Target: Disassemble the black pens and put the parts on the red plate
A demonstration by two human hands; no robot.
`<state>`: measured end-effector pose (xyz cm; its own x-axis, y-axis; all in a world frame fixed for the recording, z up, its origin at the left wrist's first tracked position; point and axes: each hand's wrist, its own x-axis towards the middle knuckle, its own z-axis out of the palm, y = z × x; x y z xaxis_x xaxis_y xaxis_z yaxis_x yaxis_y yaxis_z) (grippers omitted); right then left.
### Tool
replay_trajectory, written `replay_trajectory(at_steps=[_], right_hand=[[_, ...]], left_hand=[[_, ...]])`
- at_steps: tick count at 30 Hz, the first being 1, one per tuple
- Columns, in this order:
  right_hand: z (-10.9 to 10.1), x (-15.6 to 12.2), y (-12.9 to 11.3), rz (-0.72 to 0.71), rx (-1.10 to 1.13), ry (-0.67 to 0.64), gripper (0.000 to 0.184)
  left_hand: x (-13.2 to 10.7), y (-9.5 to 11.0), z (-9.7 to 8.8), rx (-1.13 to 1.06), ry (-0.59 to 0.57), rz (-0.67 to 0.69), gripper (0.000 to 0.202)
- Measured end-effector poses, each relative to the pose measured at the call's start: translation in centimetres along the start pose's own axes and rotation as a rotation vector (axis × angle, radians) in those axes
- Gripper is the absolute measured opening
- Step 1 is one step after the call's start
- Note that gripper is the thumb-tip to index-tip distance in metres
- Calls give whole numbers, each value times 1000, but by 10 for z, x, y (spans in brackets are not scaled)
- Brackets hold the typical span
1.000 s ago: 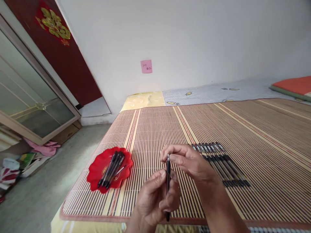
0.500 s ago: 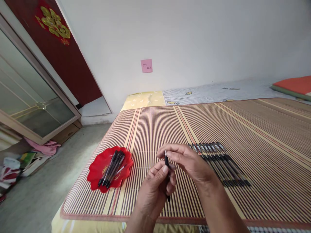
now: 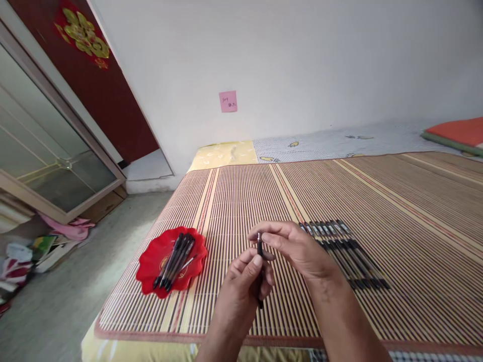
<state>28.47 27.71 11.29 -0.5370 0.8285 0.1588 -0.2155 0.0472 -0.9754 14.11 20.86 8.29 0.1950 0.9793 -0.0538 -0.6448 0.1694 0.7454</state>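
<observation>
A black pen (image 3: 260,250) stands nearly upright between both my hands above the striped bamboo mat (image 3: 396,201). My left hand (image 3: 245,289) is closed round the pen's lower barrel, its tip poking out below the fingers. My right hand (image 3: 294,249) pinches the pen's top end between thumb and fingers. A row of several black pens (image 3: 350,256) lies side by side on the mat just right of my right hand. A red scalloped plate (image 3: 151,261) at the left holds several more black pens (image 3: 174,261).
The mat covers a bed whose near edge (image 3: 169,338) runs along the bottom. A folded orange and green cloth (image 3: 456,133) lies at the far right. A glass-doored cabinet (image 3: 49,151) and clutter on the floor (image 3: 41,244) are at the left. A pink note (image 3: 228,101) is on the wall.
Both hands have moved slightly away from me and lower toward the mat with the pen. My left hand has slid up the barrel, so less of the pen shows below it.
</observation>
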Motion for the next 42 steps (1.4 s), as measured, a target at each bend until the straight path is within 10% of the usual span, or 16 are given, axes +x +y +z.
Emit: replay_trajectory(at_steps=[13, 23, 33, 42], right_hand=[[6, 8, 7, -37, -15, 95, 22], [-3, 3, 3, -46, -14, 181, 18], [-3, 9, 13, -46, -27, 148, 18], [-8, 5, 11, -70, 23, 166, 17]], left_hand=[[1, 0, -6, 263, 222, 139, 34], [1, 3, -15, 7, -213, -203, 36], [2, 0, -7, 350, 182, 79, 41], [0, 1, -18, 192, -132, -157, 43]])
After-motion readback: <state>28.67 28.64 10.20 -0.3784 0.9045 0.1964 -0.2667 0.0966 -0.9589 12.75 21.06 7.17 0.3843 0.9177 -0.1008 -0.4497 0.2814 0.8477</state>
